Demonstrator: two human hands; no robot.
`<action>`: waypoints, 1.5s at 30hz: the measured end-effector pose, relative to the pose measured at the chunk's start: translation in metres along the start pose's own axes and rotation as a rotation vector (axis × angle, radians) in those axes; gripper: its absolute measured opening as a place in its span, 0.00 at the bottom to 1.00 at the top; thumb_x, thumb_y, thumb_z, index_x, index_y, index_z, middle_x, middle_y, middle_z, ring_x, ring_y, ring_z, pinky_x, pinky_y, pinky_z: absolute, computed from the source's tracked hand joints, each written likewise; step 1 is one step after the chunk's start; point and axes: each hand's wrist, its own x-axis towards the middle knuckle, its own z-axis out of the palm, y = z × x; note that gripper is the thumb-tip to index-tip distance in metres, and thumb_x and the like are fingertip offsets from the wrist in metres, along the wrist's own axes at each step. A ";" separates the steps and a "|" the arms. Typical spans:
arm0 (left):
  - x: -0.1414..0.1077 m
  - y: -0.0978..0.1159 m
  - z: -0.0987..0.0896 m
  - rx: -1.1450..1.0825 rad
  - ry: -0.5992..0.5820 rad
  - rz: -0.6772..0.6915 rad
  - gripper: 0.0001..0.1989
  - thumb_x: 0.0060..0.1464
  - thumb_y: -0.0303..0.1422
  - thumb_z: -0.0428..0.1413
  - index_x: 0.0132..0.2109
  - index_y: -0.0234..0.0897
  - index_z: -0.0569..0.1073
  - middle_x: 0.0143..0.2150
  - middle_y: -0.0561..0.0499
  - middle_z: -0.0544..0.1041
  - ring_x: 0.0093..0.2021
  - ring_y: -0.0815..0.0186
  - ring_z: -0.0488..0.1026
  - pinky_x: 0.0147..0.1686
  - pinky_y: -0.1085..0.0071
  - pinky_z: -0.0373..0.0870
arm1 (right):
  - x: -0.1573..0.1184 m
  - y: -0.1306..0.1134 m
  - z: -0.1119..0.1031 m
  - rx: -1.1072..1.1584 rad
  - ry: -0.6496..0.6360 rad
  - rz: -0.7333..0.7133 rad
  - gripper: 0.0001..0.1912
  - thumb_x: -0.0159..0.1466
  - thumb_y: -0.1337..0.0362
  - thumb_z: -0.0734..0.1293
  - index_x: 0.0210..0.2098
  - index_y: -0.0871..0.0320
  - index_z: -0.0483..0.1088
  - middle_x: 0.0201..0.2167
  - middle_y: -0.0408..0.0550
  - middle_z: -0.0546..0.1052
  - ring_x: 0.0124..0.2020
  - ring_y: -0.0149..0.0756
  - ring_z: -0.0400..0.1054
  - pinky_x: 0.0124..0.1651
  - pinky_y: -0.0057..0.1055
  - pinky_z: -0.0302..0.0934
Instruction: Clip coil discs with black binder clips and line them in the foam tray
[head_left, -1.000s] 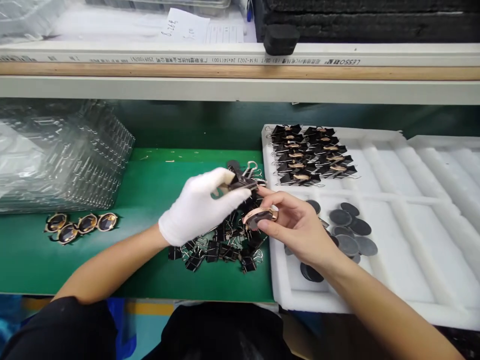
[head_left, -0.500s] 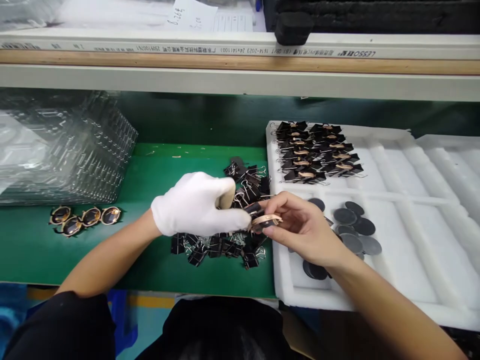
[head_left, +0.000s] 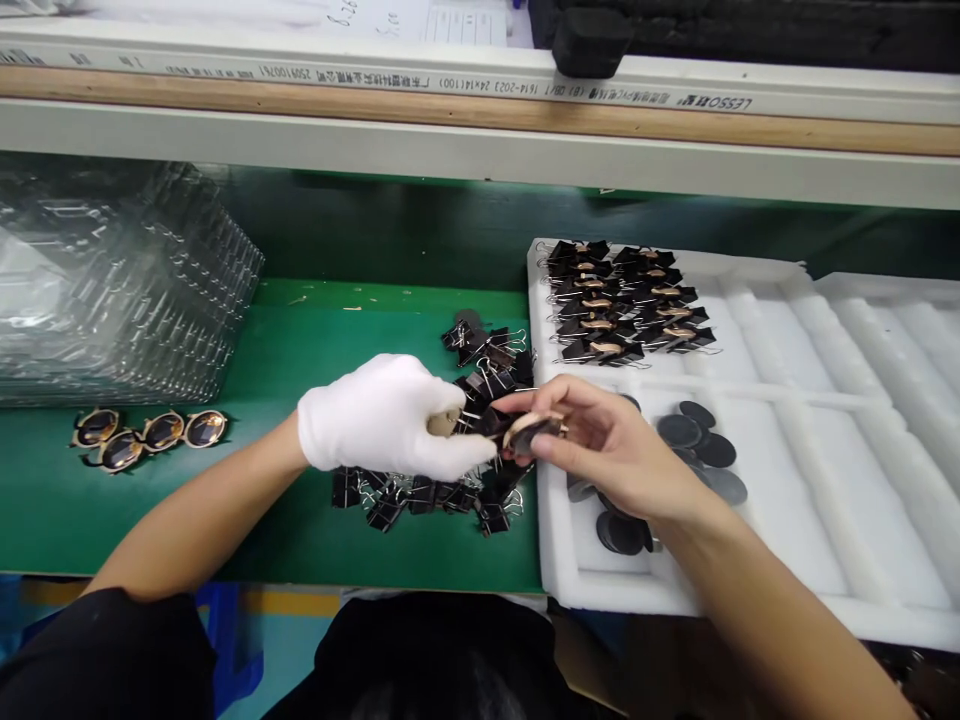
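My left hand point(head_left: 390, 415), in a white glove, is closed in a pinch at the edge of a small black binder clip point(head_left: 489, 422), which its fingers partly hide. Bare, my right hand point(head_left: 600, 440) pinches a tan round eyeglass rim point(head_left: 517, 432) with a dark grey disc point(head_left: 541, 440) against it. The two hands almost meet above a pile of black binder clips point(head_left: 427, 495) on the green table. Under and beside my right hand, loose dark discs point(head_left: 679, 430) lie in a white foam tray point(head_left: 780, 470).
Clipped tan pieces point(head_left: 600, 325) stand in two rows in the tray's far left compartments. Round sunglasses point(head_left: 163, 432) lie at left, before a stack of clear plastic trays point(head_left: 135, 300). A shelf edge point(head_left: 450, 135) crosses above the table.
The rim and disc in my right hand have turned, so the disc's flat face shows more. The clip has tilted and shows less. The view has shifted slightly.
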 end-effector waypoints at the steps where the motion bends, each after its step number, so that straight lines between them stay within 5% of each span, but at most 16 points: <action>1: 0.002 -0.002 -0.001 -0.048 0.032 0.017 0.24 0.55 0.45 0.55 0.20 0.38 0.55 0.16 0.59 0.53 0.20 0.73 0.47 0.22 0.71 0.49 | 0.002 0.001 0.000 0.116 0.058 -0.005 0.08 0.65 0.63 0.76 0.40 0.52 0.73 0.46 0.45 0.81 0.42 0.34 0.79 0.44 0.30 0.75; 6: 0.008 -0.004 0.001 -0.211 0.143 0.022 0.19 0.60 0.38 0.53 0.23 0.37 0.60 0.18 0.60 0.55 0.21 0.75 0.50 0.22 0.74 0.51 | 0.011 0.009 0.006 0.395 0.266 -0.033 0.09 0.63 0.62 0.78 0.41 0.50 0.77 0.40 0.40 0.80 0.40 0.29 0.76 0.47 0.32 0.77; 12: 0.008 0.001 0.011 -0.353 0.068 -0.083 0.19 0.64 0.38 0.52 0.24 0.37 0.67 0.17 0.60 0.67 0.20 0.74 0.62 0.24 0.74 0.59 | 0.011 0.012 0.010 0.346 0.410 -0.077 0.08 0.61 0.60 0.79 0.40 0.51 0.80 0.37 0.41 0.82 0.38 0.28 0.75 0.45 0.27 0.76; 22: 0.008 0.003 0.021 -0.332 0.062 -0.106 0.21 0.65 0.42 0.52 0.26 0.38 0.68 0.20 0.59 0.71 0.21 0.74 0.64 0.25 0.73 0.60 | 0.011 0.015 0.009 0.260 0.461 -0.062 0.14 0.56 0.60 0.82 0.40 0.50 0.81 0.39 0.43 0.85 0.40 0.31 0.78 0.44 0.27 0.74; 27: 0.010 -0.011 0.000 -0.298 -0.107 0.031 0.22 0.71 0.44 0.42 0.38 0.38 0.74 0.31 0.52 0.79 0.30 0.69 0.74 0.35 0.71 0.69 | 0.011 0.010 0.006 0.299 0.450 -0.056 0.14 0.56 0.60 0.82 0.40 0.50 0.81 0.39 0.42 0.84 0.40 0.31 0.77 0.46 0.29 0.73; 30: 0.022 -0.027 -0.016 -0.127 0.094 -0.107 0.25 0.71 0.47 0.39 0.41 0.38 0.75 0.32 0.49 0.79 0.30 0.65 0.74 0.35 0.68 0.67 | 0.013 0.004 -0.001 0.487 0.452 -0.082 0.12 0.55 0.61 0.82 0.35 0.50 0.79 0.37 0.38 0.82 0.40 0.31 0.76 0.48 0.32 0.73; 33: 0.045 -0.037 -0.022 0.166 0.221 -0.328 0.28 0.65 0.55 0.44 0.29 0.39 0.71 0.23 0.49 0.71 0.25 0.63 0.66 0.29 0.67 0.57 | 0.017 -0.001 -0.009 0.701 0.487 -0.063 0.15 0.51 0.61 0.84 0.32 0.52 0.77 0.34 0.36 0.80 0.39 0.31 0.76 0.44 0.32 0.74; 39: 0.083 -0.041 -0.008 0.326 -0.095 -0.420 0.28 0.58 0.58 0.48 0.24 0.40 0.69 0.21 0.48 0.69 0.22 0.62 0.62 0.27 0.66 0.51 | 0.020 0.000 -0.013 0.771 0.515 -0.010 0.17 0.52 0.60 0.83 0.37 0.53 0.77 0.32 0.36 0.76 0.32 0.26 0.71 0.34 0.24 0.69; 45: 0.064 -0.049 -0.010 0.382 -0.105 -0.376 0.19 0.58 0.46 0.49 0.24 0.41 0.69 0.22 0.50 0.68 0.22 0.63 0.60 0.27 0.67 0.49 | 0.020 0.002 -0.011 0.730 0.450 0.024 0.14 0.55 0.59 0.81 0.37 0.54 0.78 0.33 0.37 0.76 0.34 0.28 0.71 0.35 0.26 0.69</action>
